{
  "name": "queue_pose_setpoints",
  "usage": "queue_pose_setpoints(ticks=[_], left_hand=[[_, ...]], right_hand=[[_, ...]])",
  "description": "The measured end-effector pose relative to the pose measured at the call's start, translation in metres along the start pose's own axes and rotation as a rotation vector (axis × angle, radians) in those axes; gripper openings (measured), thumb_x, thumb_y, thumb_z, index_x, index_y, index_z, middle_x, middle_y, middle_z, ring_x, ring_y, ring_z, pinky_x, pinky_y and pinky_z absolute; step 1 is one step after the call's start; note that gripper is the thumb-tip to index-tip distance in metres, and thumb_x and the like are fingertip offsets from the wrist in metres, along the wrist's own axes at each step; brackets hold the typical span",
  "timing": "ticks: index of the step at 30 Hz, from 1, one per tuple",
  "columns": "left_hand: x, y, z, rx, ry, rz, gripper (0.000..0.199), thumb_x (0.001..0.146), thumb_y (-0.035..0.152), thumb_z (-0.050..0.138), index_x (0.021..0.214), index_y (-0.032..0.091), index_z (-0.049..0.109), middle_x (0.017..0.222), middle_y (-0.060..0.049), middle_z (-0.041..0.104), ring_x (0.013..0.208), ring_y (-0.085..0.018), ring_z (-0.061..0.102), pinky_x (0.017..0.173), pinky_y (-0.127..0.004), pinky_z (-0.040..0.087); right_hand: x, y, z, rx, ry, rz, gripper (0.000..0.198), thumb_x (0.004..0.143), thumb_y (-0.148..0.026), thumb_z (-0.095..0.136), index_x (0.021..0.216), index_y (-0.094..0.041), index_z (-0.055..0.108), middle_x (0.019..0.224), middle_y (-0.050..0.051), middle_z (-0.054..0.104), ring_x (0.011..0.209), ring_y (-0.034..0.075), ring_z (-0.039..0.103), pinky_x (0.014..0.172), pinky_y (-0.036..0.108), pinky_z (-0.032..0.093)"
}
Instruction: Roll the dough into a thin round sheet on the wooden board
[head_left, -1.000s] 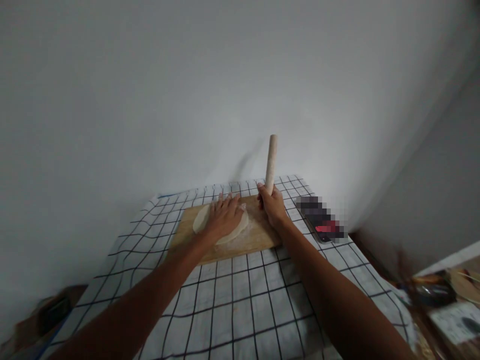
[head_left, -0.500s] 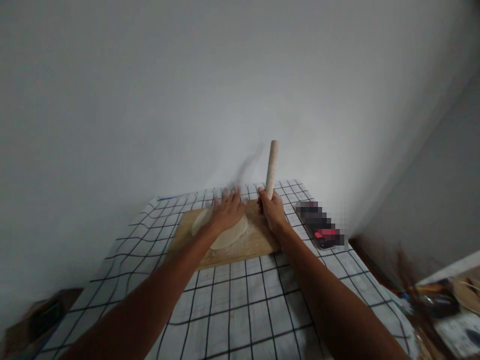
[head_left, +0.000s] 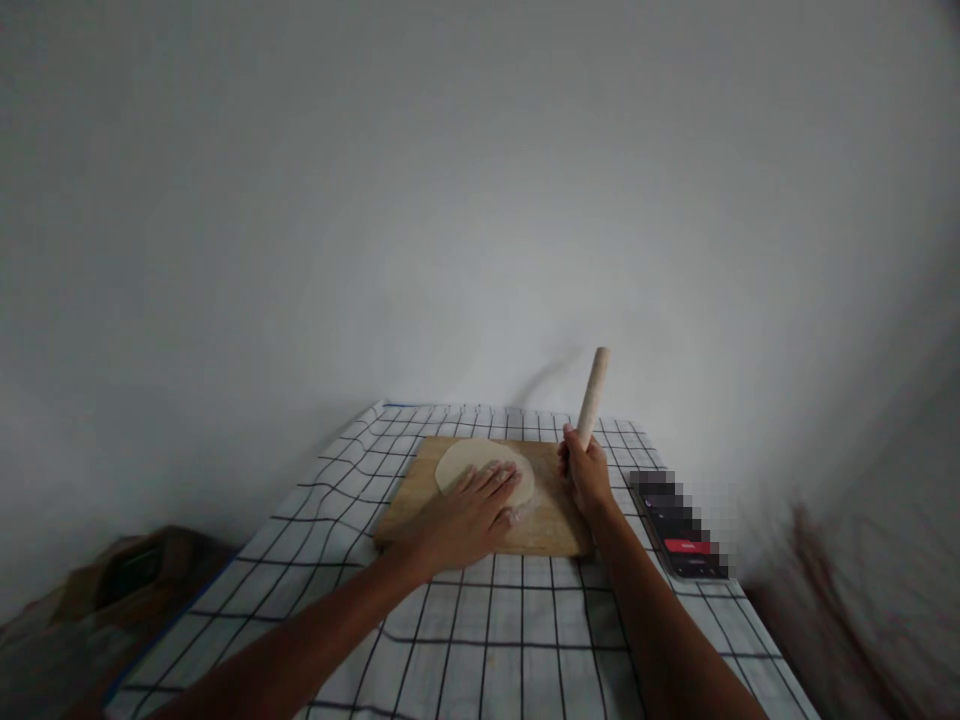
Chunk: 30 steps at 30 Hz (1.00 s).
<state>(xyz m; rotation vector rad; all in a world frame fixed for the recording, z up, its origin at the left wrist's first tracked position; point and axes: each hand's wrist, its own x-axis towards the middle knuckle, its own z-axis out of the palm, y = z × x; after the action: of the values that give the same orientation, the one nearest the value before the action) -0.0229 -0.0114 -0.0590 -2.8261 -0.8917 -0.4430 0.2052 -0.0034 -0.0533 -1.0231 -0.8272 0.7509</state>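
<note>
A flat, rounded sheet of dough (head_left: pixel 469 460) lies on a wooden board (head_left: pixel 412 500) dusted with flour. Across the near part of the dough rests my left hand (head_left: pixel 480 510), palm down with fingers stretched out; it covers some of the sheet. My right hand (head_left: pixel 586 470) is wrapped round the lower end of a rolling pin (head_left: pixel 594 395), at the board's right edge. The pin points upward and leans slightly to the right, apart from the dough.
A black-and-white checked cloth (head_left: pixel 480 620) covers the table under the board. To the right lies a phone (head_left: pixel 679 530), partly pixelated. A pale wall (head_left: pixel 480 200) rises behind the table, and a box (head_left: pixel 131 575) stands low at the left.
My left hand has come back toward me over the dough, from its far edge to its near part. The right hand still grips the upright rolling pin. The camera view has shifted.
</note>
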Motion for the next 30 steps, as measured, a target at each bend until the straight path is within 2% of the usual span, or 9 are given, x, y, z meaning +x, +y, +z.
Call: queue_pose_setpoints(ticks=[3,6,10,14,19,25,30], left_hand=[[-0.015,-0.022,-0.009,0.018,-0.027,-0.040,0.052,0.104,0.038,0.031,0.154,0.022,0.036,0.161,-0.008,0.036,0.148,-0.024,0.034,0.120,-0.044,0.031],[-0.015,-0.041,-0.015,0.063,-0.070,-0.131,0.045,0.104,0.036,0.034,0.144,0.021,0.049,0.157,-0.012,0.041,0.147,-0.026,0.036,0.119,-0.049,0.030],[-0.010,-0.046,-0.017,0.077,-0.083,-0.243,0.042,0.103,0.038,0.037,0.132,0.017,0.058,0.154,-0.016,0.046,0.145,-0.030,0.039,0.118,-0.054,0.030],[-0.021,-0.042,-0.010,0.095,-0.031,-0.259,0.047,0.102,0.039,0.039,0.136,0.012,0.054,0.152,-0.021,0.046,0.144,-0.033,0.040,0.117,-0.057,0.031],[-0.051,-0.033,-0.011,0.067,0.046,-0.228,0.055,0.102,0.042,0.038,0.146,0.009,0.045,0.153,-0.021,0.045,0.143,-0.030,0.042,0.116,-0.051,0.036],[-0.070,0.001,-0.032,0.068,0.029,-0.205,0.051,0.102,0.045,0.039,0.141,0.016,0.054,0.150,-0.015,0.051,0.140,-0.029,0.046,0.115,-0.051,0.039],[-0.076,0.023,-0.030,0.057,0.100,-0.152,0.057,0.100,0.049,0.044,0.144,0.014,0.050,0.149,-0.015,0.052,0.138,-0.030,0.049,0.115,-0.050,0.040]], right_hand=[[-0.001,0.000,-0.001,-0.016,-0.005,0.018,0.045,0.078,-0.063,0.070,0.077,-0.021,0.055,0.061,-0.004,0.055,0.042,0.009,0.043,0.035,0.020,0.031],[-0.001,0.002,-0.002,-0.054,-0.009,0.022,0.046,0.079,-0.065,0.069,0.076,-0.021,0.055,0.059,-0.005,0.054,0.041,0.008,0.042,0.034,0.020,0.029],[-0.001,0.005,-0.003,-0.080,-0.003,0.027,0.048,0.081,-0.066,0.067,0.074,-0.020,0.054,0.055,-0.006,0.051,0.041,0.008,0.042,0.035,0.019,0.031],[0.000,0.005,-0.003,-0.065,-0.017,0.034,0.047,0.080,-0.065,0.068,0.076,-0.021,0.054,0.057,-0.005,0.053,0.041,0.008,0.043,0.035,0.019,0.030],[0.001,0.004,-0.002,-0.093,-0.049,0.053,0.048,0.081,-0.066,0.067,0.076,-0.020,0.053,0.057,-0.005,0.051,0.041,0.008,0.044,0.035,0.018,0.030],[-0.003,0.001,0.000,-0.119,-0.073,0.050,0.047,0.083,-0.065,0.066,0.079,-0.020,0.054,0.059,-0.005,0.052,0.042,0.007,0.043,0.036,0.017,0.032],[-0.003,0.000,0.001,-0.119,-0.064,0.065,0.048,0.081,-0.066,0.067,0.077,-0.020,0.053,0.056,-0.005,0.050,0.040,0.007,0.042,0.034,0.017,0.029]])
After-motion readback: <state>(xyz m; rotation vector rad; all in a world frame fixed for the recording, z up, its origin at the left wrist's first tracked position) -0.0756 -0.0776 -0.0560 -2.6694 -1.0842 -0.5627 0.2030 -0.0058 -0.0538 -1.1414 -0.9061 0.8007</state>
